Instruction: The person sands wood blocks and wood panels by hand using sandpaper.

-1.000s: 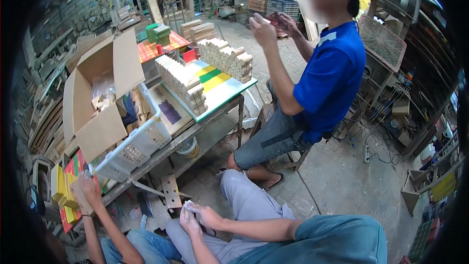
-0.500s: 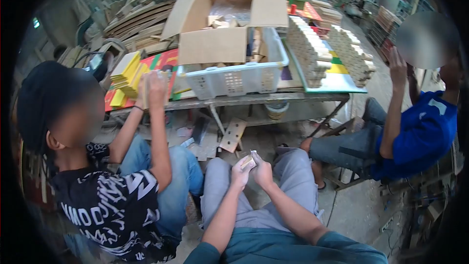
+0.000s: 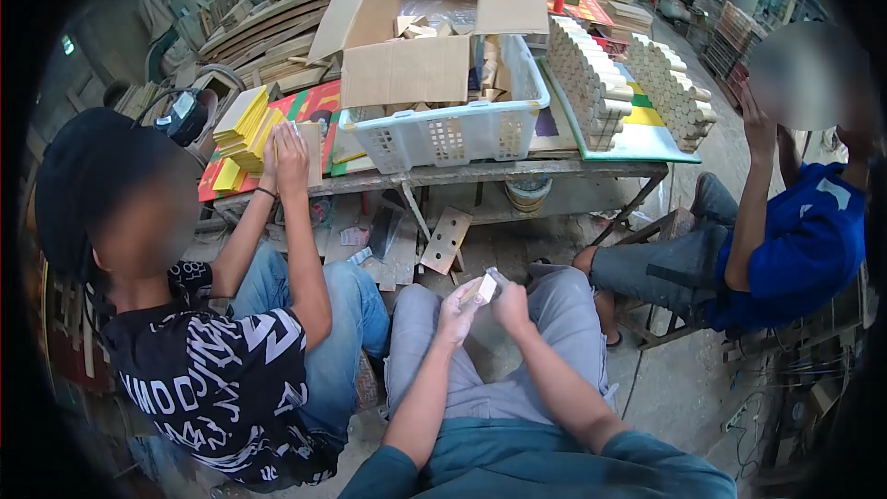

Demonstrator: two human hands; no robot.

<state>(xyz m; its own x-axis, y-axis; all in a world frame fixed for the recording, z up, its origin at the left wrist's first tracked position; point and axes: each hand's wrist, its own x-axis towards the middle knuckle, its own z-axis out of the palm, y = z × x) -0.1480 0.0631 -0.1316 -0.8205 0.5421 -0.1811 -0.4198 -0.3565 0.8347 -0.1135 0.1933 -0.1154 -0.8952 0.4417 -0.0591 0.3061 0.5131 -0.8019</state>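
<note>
Above my lap, my left hand (image 3: 456,316) is closed round a small pale wooden block (image 3: 485,289), whose light face is turned up. My right hand (image 3: 509,306) is beside it on the right, fingers closed at the block's edge. Something thin and greyish shows at the fingertips of my right hand, too small to make out. Both hands look dusty.
Ahead stands a bench (image 3: 591,169) with a white plastic crate (image 3: 443,134), an open cardboard box (image 3: 405,77), stacked round wooden pieces (image 3: 591,83) and yellow pieces (image 3: 245,134). One person (image 3: 212,379) sits at left, another (image 3: 785,249) at right.
My hands have turned the block so its pale face shows more, and my right hand has shifted slightly right and up. The view has tilted a little.
</note>
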